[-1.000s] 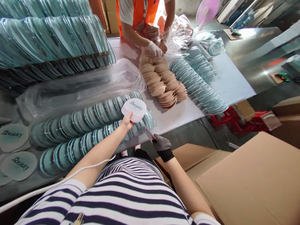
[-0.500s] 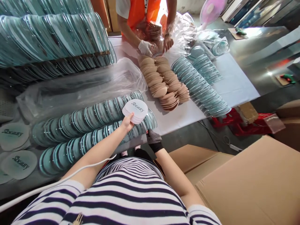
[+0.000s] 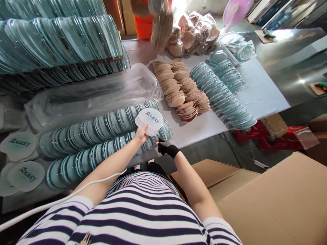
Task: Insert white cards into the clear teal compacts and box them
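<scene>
Several white cards (image 3: 149, 119), printed "Sbeauty", form a thin stack in your left hand (image 3: 141, 135). The hand pinches the stack at its lower edge, thumb on the printed face and the other fingers behind. The stack is held above the right end of two rows of clear teal cases (image 3: 102, 127) that lie overlapped on the table (image 3: 194, 127).

Your right hand (image 3: 165, 147), in a dark dotted glove, sits just beside the end of the near row at the table edge. Its fingers are curled. Whether they grip anything cannot be told from this view.

Handling notes, by judgement:
- Weight: the cards look very light; one hand carries the stack.
- Stiffness: they appear to be thin board, stiff enough to stay flat when held by one edge.
- Slip: the faces look smooth, so cards may slide on one another and fan out. Keep the pinch square across the whole stack.
- Grip point: hold at the rim, clear of the print. Peel a single card from the free upper edge.
- Damage: corners and edges would likely crease under a hard squeeze.
</scene>
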Demonstrator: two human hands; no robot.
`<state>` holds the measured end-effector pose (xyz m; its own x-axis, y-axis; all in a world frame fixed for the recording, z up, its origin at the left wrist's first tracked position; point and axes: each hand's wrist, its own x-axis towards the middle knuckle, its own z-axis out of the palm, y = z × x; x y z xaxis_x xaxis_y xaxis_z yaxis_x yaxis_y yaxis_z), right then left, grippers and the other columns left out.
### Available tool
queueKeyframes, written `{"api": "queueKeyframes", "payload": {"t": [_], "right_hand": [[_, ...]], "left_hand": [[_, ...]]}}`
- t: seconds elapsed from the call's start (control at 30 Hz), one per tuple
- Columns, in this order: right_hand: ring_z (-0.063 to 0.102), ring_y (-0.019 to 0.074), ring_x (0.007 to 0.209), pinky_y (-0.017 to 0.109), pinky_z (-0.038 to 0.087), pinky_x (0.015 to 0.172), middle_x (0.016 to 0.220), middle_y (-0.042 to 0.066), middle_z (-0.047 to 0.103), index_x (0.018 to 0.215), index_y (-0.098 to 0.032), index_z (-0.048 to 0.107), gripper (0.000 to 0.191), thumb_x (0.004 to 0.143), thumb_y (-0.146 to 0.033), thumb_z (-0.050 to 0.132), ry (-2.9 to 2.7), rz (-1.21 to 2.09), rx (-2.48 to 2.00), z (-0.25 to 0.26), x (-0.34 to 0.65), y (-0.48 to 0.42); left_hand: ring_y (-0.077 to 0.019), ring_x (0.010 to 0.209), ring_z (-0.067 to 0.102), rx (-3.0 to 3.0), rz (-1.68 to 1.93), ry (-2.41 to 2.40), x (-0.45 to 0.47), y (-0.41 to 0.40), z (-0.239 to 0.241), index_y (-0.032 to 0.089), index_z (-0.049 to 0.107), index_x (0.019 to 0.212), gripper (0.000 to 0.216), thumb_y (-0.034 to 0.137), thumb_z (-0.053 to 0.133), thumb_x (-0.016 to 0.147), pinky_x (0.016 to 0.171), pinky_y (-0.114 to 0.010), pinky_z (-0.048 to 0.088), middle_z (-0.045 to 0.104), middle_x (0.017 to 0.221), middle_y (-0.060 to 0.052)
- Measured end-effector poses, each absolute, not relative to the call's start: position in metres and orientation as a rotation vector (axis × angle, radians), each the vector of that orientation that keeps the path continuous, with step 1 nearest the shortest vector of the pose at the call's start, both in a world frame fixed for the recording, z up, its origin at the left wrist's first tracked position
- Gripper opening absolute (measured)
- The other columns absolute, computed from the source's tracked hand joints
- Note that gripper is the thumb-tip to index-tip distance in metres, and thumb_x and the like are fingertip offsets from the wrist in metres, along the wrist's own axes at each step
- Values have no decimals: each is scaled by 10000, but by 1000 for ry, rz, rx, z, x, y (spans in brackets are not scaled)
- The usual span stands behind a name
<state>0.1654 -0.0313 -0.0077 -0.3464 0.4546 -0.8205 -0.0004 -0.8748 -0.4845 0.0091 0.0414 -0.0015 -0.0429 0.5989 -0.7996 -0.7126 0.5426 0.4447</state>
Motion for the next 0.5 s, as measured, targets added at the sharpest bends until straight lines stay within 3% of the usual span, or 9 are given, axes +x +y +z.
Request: {"api": "queueKeyframes", "payload": {"t": [0.1, 0.2, 0.33, 0.4, 0.5], "right_hand": [[441, 69, 414, 171, 371, 424, 635, -22, 614, 888, -198, 478, 191, 900, -388, 505, -213, 2299, -1415, -9, 157, -20], [428, 68, 428, 171, 366, 437, 598, -25, 577, 838, -182, 501, 280, 960, -418, 414, -31, 2312, -1435, -7, 145, -14], [515, 126, 481, 240, 443, 506, 590, 8, 601, 928, -169, 577, 335, 929, -486, 471, -624, 2323, -1840, 9, 145, -14], [616, 181, 621, 295, 501, 630, 707, 74, 673, 945, -165, 631, 323, 893, -467, 533, -1200, 2052, -2136, 24, 154, -10], [660, 223, 933, 326, 498, 848, 1014, 115, 709, 1096, -191, 656, 343, 921, -417, 465, -1641, 1241, -2303, 45, 170, 1]], "left_hand": [[-210, 1028, 690, -100, 1081, 1187, 9, 40, -3, 143, 676, 1128, 317, 63, 652, 822, 993, -365, 519, 747, 1027, -80], [-208, 1010, 695, -105, 1093, 1167, 8, 39, -4, 117, 681, 1097, 282, 61, 650, 822, 990, -353, 520, 750, 1006, -90], [-205, 1011, 694, -102, 1106, 1200, 9, 41, -3, 115, 678, 1090, 269, 69, 646, 827, 975, -345, 528, 753, 986, -87], [-206, 1011, 694, -84, 1114, 1227, 10, 43, -2, 113, 679, 1079, 260, 64, 640, 827, 973, -350, 528, 754, 980, -86], [-207, 981, 701, -27, 1084, 1217, 6, 41, 3, 112, 687, 1050, 246, 66, 648, 812, 969, -359, 529, 756, 957, -83]]}}
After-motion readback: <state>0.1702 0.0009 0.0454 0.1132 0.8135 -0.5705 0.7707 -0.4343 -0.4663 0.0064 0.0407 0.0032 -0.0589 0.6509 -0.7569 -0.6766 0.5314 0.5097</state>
